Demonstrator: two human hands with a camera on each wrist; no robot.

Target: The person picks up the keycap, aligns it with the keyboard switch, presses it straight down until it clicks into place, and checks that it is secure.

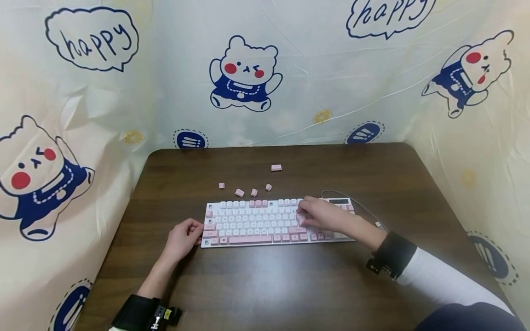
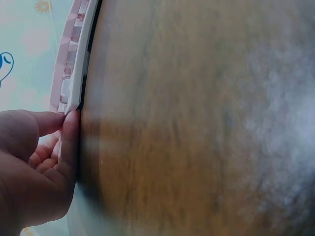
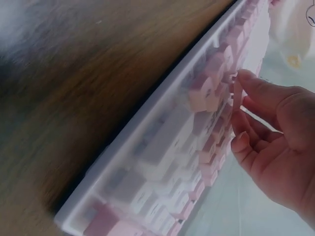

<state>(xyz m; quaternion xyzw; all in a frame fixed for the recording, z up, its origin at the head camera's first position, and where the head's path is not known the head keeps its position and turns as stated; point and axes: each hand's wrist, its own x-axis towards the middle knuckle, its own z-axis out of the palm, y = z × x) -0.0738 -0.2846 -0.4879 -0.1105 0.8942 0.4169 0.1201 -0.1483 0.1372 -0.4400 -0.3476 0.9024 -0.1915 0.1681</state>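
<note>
A white and pink keyboard [image 1: 248, 225] lies flat on the brown table. At its left end my left hand [image 1: 182, 239] pinches the frame by the corner, the thumb [image 2: 50, 122] on one side and a finger [image 2: 72, 130] along the other. Over the right part of the keys, my right hand [image 1: 323, 214] is bent down. Between its thumb and fingers a thin pink keycap [image 3: 237, 93] is pinched, just at the key rows. Head view shows the hand covering some keys there, so how the keycap sits is partly hidden.
Loose pink keycaps lie behind the keyboard: a wide one [image 1: 276, 168] furthest back, and several smaller ones such as this keycap [image 1: 239, 193]. A cable [image 1: 364, 208] curves from the keyboard's back right. Printed cloth [image 1: 178, 69] hangs around the table [image 1: 265, 285].
</note>
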